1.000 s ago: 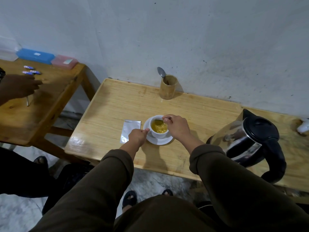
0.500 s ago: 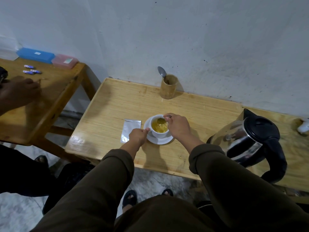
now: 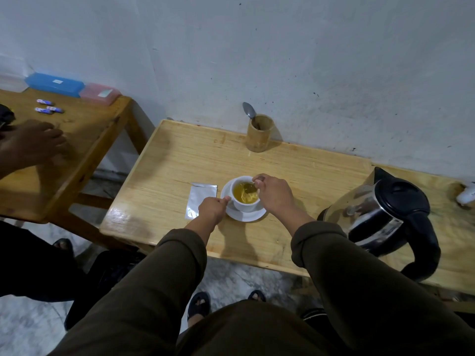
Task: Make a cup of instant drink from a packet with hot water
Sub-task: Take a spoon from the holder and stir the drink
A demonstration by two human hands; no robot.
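Cup (image 3: 244, 205) — spoon (image 3: 248, 187) in right grip (image 3: 273, 192)

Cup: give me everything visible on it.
The cup is small, white and glossy, likely ceramic, upright on a white saucer on the wooden table. It holds yellow liquid nearly to the rim. The right hand dips a spoon into it; the left hand pinches what seems to be its handle, mostly hidden.
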